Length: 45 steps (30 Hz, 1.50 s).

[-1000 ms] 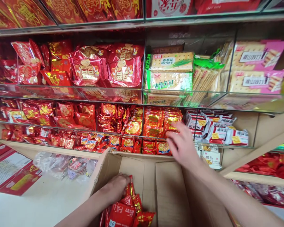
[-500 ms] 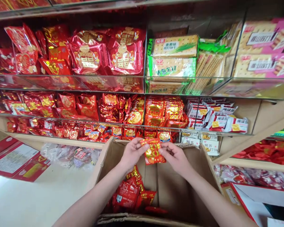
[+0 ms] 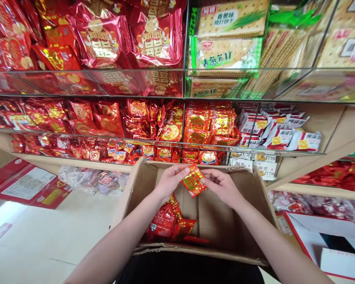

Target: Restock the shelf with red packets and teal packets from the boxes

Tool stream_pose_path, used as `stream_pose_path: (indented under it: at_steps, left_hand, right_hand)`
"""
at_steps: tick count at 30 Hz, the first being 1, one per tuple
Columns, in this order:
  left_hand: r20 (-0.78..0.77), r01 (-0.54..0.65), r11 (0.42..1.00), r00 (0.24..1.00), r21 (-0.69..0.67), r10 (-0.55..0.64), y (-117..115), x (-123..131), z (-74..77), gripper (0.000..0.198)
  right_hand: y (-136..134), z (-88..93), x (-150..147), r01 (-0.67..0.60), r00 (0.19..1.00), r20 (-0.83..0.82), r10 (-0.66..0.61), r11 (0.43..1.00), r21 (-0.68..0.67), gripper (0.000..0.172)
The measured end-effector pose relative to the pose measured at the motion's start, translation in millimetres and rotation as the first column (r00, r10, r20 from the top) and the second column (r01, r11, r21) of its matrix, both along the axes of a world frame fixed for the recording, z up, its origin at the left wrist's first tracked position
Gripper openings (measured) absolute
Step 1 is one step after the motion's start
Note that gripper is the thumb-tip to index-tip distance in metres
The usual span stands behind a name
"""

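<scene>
Both hands hold one small red and gold snack packet (image 3: 194,182) over an open cardboard box (image 3: 254,221). My left hand (image 3: 170,180) pinches the packet's left edge. My right hand (image 3: 220,185) pinches its right edge. Several more red packets (image 3: 167,223) lie in the box's bottom left corner. Straight ahead, a glass shelf (image 3: 207,146) carries rows of similar red and gold packets (image 3: 208,124).
Glass shelves hold red sweets bags (image 3: 127,39) at upper left and green cracker packs (image 3: 225,51) at upper right. White and red packets (image 3: 279,132) lie right of the red rows. A clear plastic bag (image 3: 88,179) and red boxes (image 3: 29,185) rest on the counter at left.
A second ago my right hand reached to the shelf and my left was down in the box. Both now hold one packet, tilted since half a second ago. The view has tipped downward.
</scene>
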<state>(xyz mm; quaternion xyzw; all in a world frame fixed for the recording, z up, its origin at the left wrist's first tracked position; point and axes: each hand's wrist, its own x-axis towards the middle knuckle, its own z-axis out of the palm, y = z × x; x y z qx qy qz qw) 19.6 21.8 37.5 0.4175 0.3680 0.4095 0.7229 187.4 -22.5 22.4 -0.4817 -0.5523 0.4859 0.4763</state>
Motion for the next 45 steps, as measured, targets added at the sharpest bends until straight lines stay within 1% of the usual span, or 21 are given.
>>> stream_pose_path:
  at_steps: [3, 5, 7, 9, 12, 15, 17, 19, 20, 22, 24, 26, 28, 30, 32, 34, 36, 39, 41, 43, 45]
  left_hand:
    - [0.044, -0.079, 0.996, 0.996, -0.043, 0.081, 0.5, 1.5, -5.9, 0.022]
    - [0.058, -0.131, 0.991, 0.990, -0.031, 0.132, 0.2, 2.6, -8.2, 0.023]
    - [0.070, -0.151, 0.988, 0.986, -0.022, 0.152, -0.7, 2.9, -8.3, 0.022]
    - [0.107, -0.110, 0.993, 0.988, -0.039, 0.114, -2.5, 2.3, -6.7, 0.023]
    - [0.150, 0.024, 0.999, 0.989, -0.045, -0.017, -6.8, 0.7, -5.1, 0.035]
    - [0.060, 0.132, 0.991, 0.989, 0.031, -0.133, -11.3, -0.7, -8.2, 0.035]
    - [-0.040, 0.229, 0.964, 0.973, 0.133, -0.226, -13.3, -2.0, -12.2, 0.029]
    - [-0.155, 0.343, 0.910, 0.937, 0.231, -0.314, -14.6, -3.7, -15.9, 0.025]
    - [-0.211, 0.377, 0.887, 0.921, 0.266, -0.328, -15.1, -4.4, -17.1, 0.025]
    - [-0.292, 0.395, 0.866, 0.905, 0.307, -0.310, -16.4, -5.4, -17.6, 0.030]
    - [-0.332, 0.399, 0.857, 0.897, 0.325, -0.291, -17.7, -5.0, -15.0, 0.037]
    - [-0.338, 0.399, 0.855, 0.896, 0.331, -0.288, -18.4, -3.6, -10.0, 0.042]
    - [-0.298, 0.338, 0.874, 0.924, 0.350, -0.238, -17.6, -2.4, -4.6, 0.044]
    - [-0.240, 0.224, 0.904, 0.960, 0.364, -0.142, -15.0, -2.5, -1.6, 0.042]
    - [-0.219, 0.156, 0.923, 0.972, 0.351, -0.081, -11.8, -3.8, -2.5, 0.038]
    - [-0.239, 0.158, 0.936, 0.967, 0.314, -0.083, -9.6, -5.4, -6.7, 0.035]
    - [-0.266, 0.190, 0.945, 0.957, 0.268, -0.117, -9.6, -6.0, -11.6, 0.033]
    - [-0.291, 0.227, 0.947, 0.944, 0.227, -0.157, -12.2, -4.7, -15.1, 0.030]
    - [-0.284, 0.243, 0.944, 0.943, 0.223, -0.175, -14.4, -2.9, -13.9, 0.029]
    - [-0.232, 0.242, 0.945, 0.954, 0.218, -0.191, -16.0, -1.1, -11.2, 0.033]
    - [-0.163, 0.239, 0.947, 0.965, 0.213, -0.207, -16.7, 0.4, -8.9, 0.040]
  right_hand:
    - [0.1, -0.7, -3.0, 0.017, 1.000, 0.006, -0.017, 0.999, -0.027, 0.023]
    - [0.2, -0.6, -3.4, 0.019, 1.000, -0.008, -0.019, 0.999, -0.042, 0.024]
    - [-0.2, -0.9, -3.4, 0.030, 0.999, -0.029, -0.031, 0.999, -0.034, 0.024]
    - [-0.9, -2.2, -3.9, 0.058, 0.995, -0.074, -0.059, 0.998, -0.025, 0.024]
    - [-1.8, -5.6, -6.3, 0.148, 0.975, -0.162, -0.154, 0.988, -0.046, 0.023]
    - [-1.3, -8.0, -6.7, 0.172, 0.972, -0.149, -0.180, 0.983, -0.062, 0.022]
    - [-0.3, -7.0, -3.0, 0.130, 0.986, -0.099, -0.134, 0.990, -0.050, 0.026]
    - [0.2, -2.6, 4.1, 0.055, 0.998, -0.022, -0.056, 0.997, -0.047, 0.031]
    - [-0.1, 0.9, 8.3, 0.003, 1.000, 0.030, -0.001, 0.999, -0.053, 0.031]
    - [-2.2, 9.8, 16.4, -0.135, 0.978, 0.150, 0.145, 0.988, -0.075, 0.026]
    - [-6.5, 19.1, 22.7, -0.243, 0.932, 0.253, 0.260, 0.965, -0.096, 0.019]
    - [-11.8, 26.3, 27.3, -0.263, 0.914, 0.294, 0.281, 0.960, -0.100, 0.012]
    - [-16.4, 30.5, 31.8, -0.203, 0.940, 0.261, 0.219, 0.975, -0.090, 0.008]
    - [-19.1, 32.6, 37.6, -0.088, 0.980, 0.169, 0.100, 0.993, -0.072, 0.013]
    - [-19.8, 34.3, 44.2, 0.053, 0.998, 0.049, -0.049, 0.995, -0.079, 0.019]
    - [-19.3, 36.1, 49.7, 0.171, 0.980, -0.080, -0.180, 0.979, -0.107, 0.022]
    - [-18.5, 37.6, 52.7, 0.227, 0.946, -0.202, -0.254, 0.963, -0.147, 0.023]
    - [-17.6, 37.7, 51.3, 0.239, 0.895, -0.340, -0.289, 0.954, -0.182, 0.022]
    - [-17.4, 35.2, 47.0, 0.245, 0.877, -0.375, -0.300, 0.951, -0.188, 0.022]
    - [-17.8, 30.6, 40.3, 0.255, 0.883, -0.354, -0.309, 0.948, -0.190, 0.025]
    - [-18.7, 24.2, 32.3, 0.239, 0.915, -0.286, -0.284, 0.953, -0.185, 0.027]
